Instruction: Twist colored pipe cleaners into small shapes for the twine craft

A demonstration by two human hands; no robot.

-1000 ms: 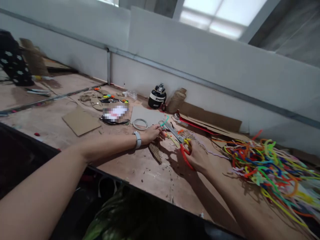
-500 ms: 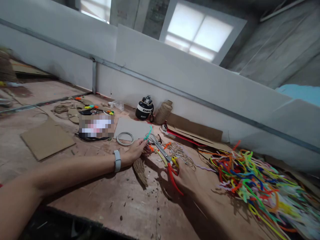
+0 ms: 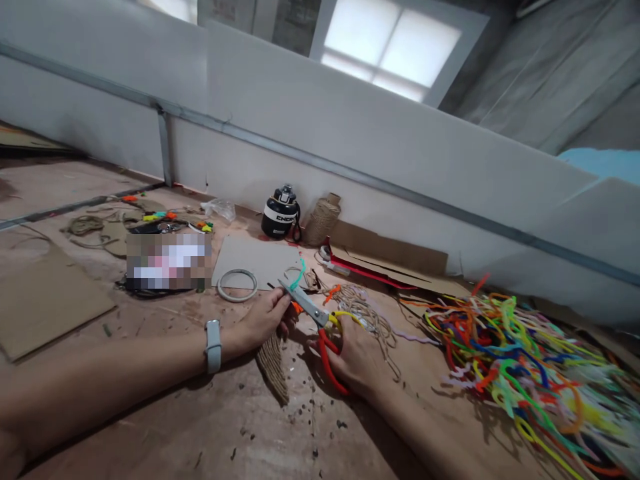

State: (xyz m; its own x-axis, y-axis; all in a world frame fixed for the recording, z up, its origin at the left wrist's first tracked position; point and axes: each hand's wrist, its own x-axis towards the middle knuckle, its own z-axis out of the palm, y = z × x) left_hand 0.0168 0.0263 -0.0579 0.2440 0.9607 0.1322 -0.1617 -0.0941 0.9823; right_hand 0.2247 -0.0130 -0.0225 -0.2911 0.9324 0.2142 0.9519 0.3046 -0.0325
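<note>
My left hand [image 3: 269, 316] is closed in a pinch on a piece made of brown twine [image 3: 273, 373], whose lined-up cords hang out below the palm. Past its fingertips a teal pipe cleaner [image 3: 302, 269] sticks up. The fingers of my right hand [image 3: 359, 350] are in the handles of a pair of scissors [image 3: 311, 307], one handle red and one yellow. The blades point left, lying across the lower end of the teal pipe cleaner, close to my left fingertips. Whether the blades are fully closed I cannot make out.
To the right lies a heap of coloured pipe cleaners [image 3: 520, 360]. Loose twine [image 3: 370, 310] is behind my right hand. A roll of tape [image 3: 237, 285], a grey board [image 3: 225, 257], a black bottle [image 3: 281, 215] and a twine spool [image 3: 323, 221] are farther back. Cardboard [image 3: 55, 300] lies left.
The scissor blades have moved left and down, onto the lower end of the teal pipe cleaner by my left fingertips. The whole view has shifted slightly. Both hands keep their hold.
</note>
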